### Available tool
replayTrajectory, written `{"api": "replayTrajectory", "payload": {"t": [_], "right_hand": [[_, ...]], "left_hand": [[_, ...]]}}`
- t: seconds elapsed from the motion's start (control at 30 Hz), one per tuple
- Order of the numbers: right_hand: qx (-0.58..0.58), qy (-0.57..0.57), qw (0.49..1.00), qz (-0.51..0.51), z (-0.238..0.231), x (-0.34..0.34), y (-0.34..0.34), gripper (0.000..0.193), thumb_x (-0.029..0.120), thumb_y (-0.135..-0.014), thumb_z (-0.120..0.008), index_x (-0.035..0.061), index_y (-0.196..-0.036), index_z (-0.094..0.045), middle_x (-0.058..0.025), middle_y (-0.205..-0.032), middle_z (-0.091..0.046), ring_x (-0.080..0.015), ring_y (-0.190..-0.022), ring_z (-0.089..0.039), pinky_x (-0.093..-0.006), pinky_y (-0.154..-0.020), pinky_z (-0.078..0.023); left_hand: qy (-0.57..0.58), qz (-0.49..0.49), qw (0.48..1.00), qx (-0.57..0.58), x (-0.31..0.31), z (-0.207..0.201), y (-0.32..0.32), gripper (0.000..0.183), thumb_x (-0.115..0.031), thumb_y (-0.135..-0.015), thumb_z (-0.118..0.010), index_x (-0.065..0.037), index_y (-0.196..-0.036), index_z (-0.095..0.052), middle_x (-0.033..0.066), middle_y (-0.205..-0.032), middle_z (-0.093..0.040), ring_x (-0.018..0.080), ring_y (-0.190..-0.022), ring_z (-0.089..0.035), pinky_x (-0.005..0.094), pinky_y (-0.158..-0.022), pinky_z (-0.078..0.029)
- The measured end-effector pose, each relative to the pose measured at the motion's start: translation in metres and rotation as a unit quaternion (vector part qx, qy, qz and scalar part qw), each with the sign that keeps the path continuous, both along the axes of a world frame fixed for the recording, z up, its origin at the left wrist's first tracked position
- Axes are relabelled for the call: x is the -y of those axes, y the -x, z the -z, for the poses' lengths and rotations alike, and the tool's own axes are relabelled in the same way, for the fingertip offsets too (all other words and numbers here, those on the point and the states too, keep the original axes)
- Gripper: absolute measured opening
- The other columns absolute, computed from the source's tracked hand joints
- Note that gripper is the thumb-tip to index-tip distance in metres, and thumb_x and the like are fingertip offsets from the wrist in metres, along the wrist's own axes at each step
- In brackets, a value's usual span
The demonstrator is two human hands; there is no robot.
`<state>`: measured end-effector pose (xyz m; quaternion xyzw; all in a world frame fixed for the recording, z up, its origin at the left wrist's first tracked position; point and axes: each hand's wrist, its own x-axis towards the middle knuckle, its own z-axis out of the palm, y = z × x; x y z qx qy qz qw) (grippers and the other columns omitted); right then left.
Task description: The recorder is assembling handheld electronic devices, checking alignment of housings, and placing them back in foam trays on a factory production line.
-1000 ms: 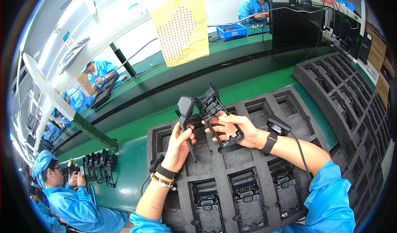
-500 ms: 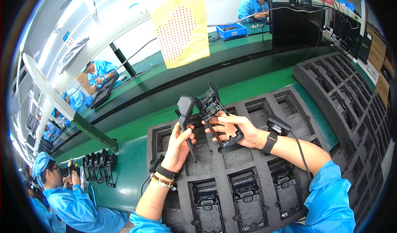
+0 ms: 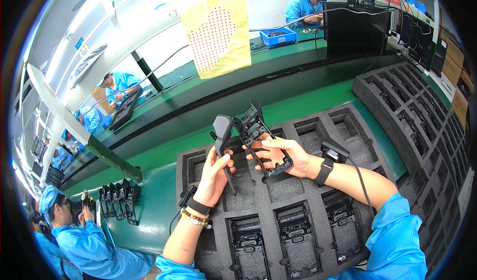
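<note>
My left hand (image 3: pixel 214 173) is closed round a dark grey plastic housing part (image 3: pixel 223 131) with a rounded, wider top, held upright and edge-on. In my right hand (image 3: pixel 285 155) is a black plastic frame (image 3: pixel 254 131) with an open middle, tilted, its inner side showing. The two parts are close together at the top; whether they touch I cannot tell. Below both hands lies a grey foam tray (image 3: pixel 271 215) with rectangular pockets. Similar black frames (image 3: pixel 298 237) sit in its near pockets, while the pockets just under my hands show bare foam.
More foam trays (image 3: pixel 422 111) filled with black parts stand at the right. Several black parts (image 3: pixel 119 198) lie on the green table at the left, near a co-worker (image 3: pixel 89 230) in blue. A dotted yellow sheet (image 3: pixel 217 36) hangs from the shelf bar. Cables run from the devices on my wrists.
My hands and both parts are practically still. The co-worker at the left has shifted head and hands slightly.
</note>
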<state>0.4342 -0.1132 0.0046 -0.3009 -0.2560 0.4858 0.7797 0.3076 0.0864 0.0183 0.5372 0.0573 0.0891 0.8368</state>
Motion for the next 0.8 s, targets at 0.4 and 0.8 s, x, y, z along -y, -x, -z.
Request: {"api": "replayTrajectory", "payload": {"t": [0.4,0.8], "right_hand": [[-0.010,0.006,1.000,0.004,-0.0041,0.0009,0.0024,0.036,0.023,-0.096,-0.056,0.0084,-0.128,-0.048,-0.0083,-0.127,-0.058,-0.0235,-0.115,-0.059,-0.0390,-0.090,-0.055],[-0.011,0.009,1.000,0.003,-0.0019,0.0006,0.0010,0.038,0.024,-0.096,-0.058,0.0081,-0.129,-0.049,-0.0068,-0.125,-0.059,-0.0220,-0.113,-0.060,-0.0379,-0.089,-0.055]], "left_hand": [[0.001,-0.001,1.000,-0.001,-0.0001,0.0007,-0.0001,0.041,-0.018,-0.093,-0.064,-0.009,-0.129,-0.047,0.0022,-0.111,-0.056,0.0102,-0.087,-0.055,0.0292,-0.078,-0.049],[-0.002,-0.001,1.000,-0.001,0.0004,0.0000,-0.0008,0.042,-0.018,-0.093,-0.064,-0.008,-0.130,-0.046,0.0025,-0.112,-0.057,0.0100,-0.087,-0.056,0.0293,-0.079,-0.050]]}}
